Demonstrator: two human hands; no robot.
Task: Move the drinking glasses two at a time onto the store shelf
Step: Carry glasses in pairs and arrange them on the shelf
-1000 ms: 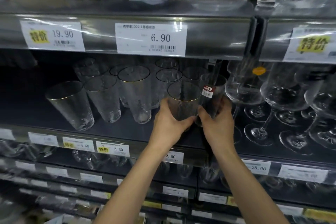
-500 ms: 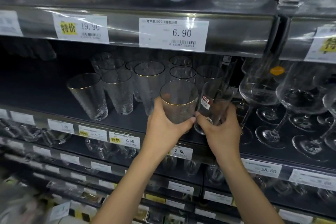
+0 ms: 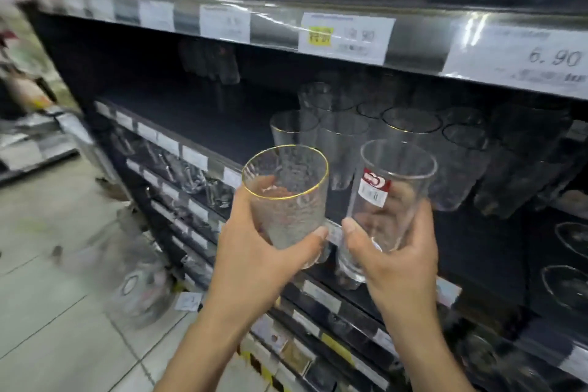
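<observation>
Before the store shelf (image 3: pixel 203 134), in the head view, two bare hands are raised side by side, each with one drinking glass. The left hand (image 3: pixel 254 251) is wrapped around the lower half of a textured glass with a gold rim (image 3: pixel 288 197), thumb across the front, fingers behind it. The right hand (image 3: pixel 394 251) is closed around a plain clear glass (image 3: pixel 391 197) bearing a red and white sticker (image 3: pixel 373 188), thumb on the near side. Both glasses stand roughly upright, mouths up, with nothing inside them, and are held in the air in front of the shelf edge, just beside each other but apart.

Behind them on the dark shelf stands a cluster of more tumblers (image 3: pixel 410 140), all upright and showing no contents, some with gold rims; the left stretch of that shelf is bare. A price label reading 6.90 (image 3: pixel 521 60) sits on the rail above, beside a label with a yellow patch (image 3: pixel 345 36). Lower shelves carry more glassware, too blurred to tell apart. Pale floor tiles (image 3: pixel 57 328) lie on the left.
</observation>
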